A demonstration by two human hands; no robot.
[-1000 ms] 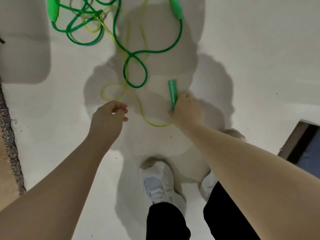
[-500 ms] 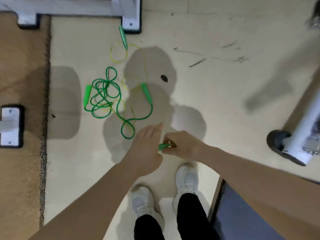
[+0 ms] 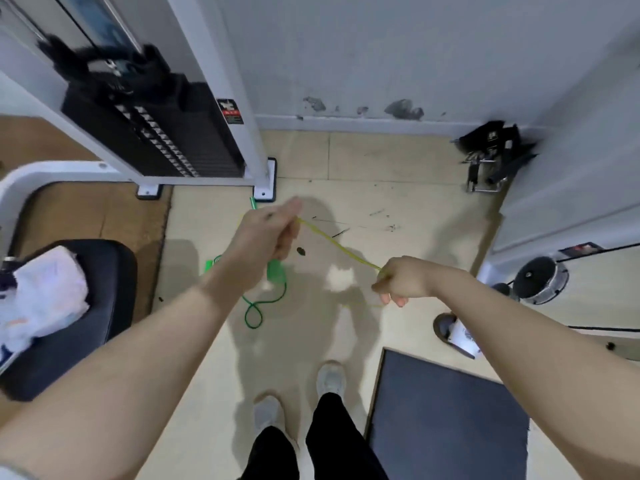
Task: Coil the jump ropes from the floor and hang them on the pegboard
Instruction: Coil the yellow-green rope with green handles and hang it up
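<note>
A thin yellow jump rope (image 3: 341,245) stretches taut between my two hands above the floor. My left hand (image 3: 266,233) pinches the rope at its far end, and my right hand (image 3: 403,280) grips it lower right, with a loose yellow strand trailing below the fist. Its other green handle (image 3: 254,203) lies on the floor by the machine's foot. A second, green jump rope (image 3: 258,306) lies on the cream floor under my left forearm, one loop and two green handles partly showing. No pegboard is in view.
A white weight-stack machine (image 3: 194,143) stands at the far left, a black padded seat with a white cloth (image 3: 41,299) at left. A dark mat (image 3: 446,420) lies at right, black gear (image 3: 491,154) in the far corner. My white shoes (image 3: 330,379) stand below.
I have stood up from a crouch and the view has lifted. Both hands have risen with the yellow rope, now pulled apart and taut between them.
</note>
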